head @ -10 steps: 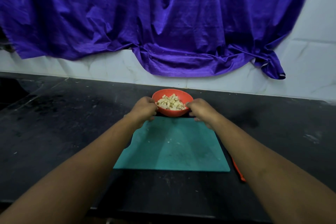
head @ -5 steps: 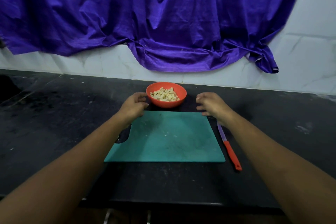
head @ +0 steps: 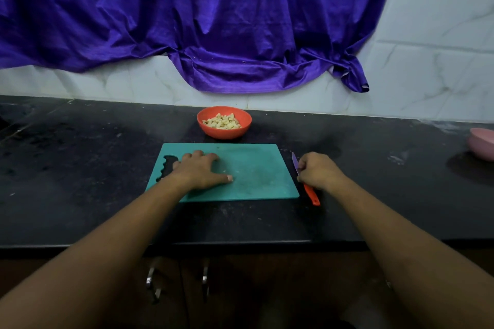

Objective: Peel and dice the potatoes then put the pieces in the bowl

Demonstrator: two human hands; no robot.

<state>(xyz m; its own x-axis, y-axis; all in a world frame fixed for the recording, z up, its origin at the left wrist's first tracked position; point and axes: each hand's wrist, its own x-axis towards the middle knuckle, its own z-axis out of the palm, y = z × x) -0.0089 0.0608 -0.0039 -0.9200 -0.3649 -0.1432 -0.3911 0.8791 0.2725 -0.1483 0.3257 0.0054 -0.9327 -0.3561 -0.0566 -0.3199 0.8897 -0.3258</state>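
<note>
Careful here: just right of the cutting board [head: 256, 171], our right hand [head: 319, 172] curls round the knife [head: 311, 193] where blade meets handle, so a slipping grip could nick us. Our left hand [head: 199, 171] lies flat and spread on the board. The potato pieces [head: 222, 121] sit in the bowl [head: 224, 134] just behind the board, apart from both hands.

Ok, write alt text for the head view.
A person's left hand lies flat on a teal cutting board; the right hand grips an orange-handled knife beside it on a black counter. Behind the board, an orange bowl holds diced potato.
</note>
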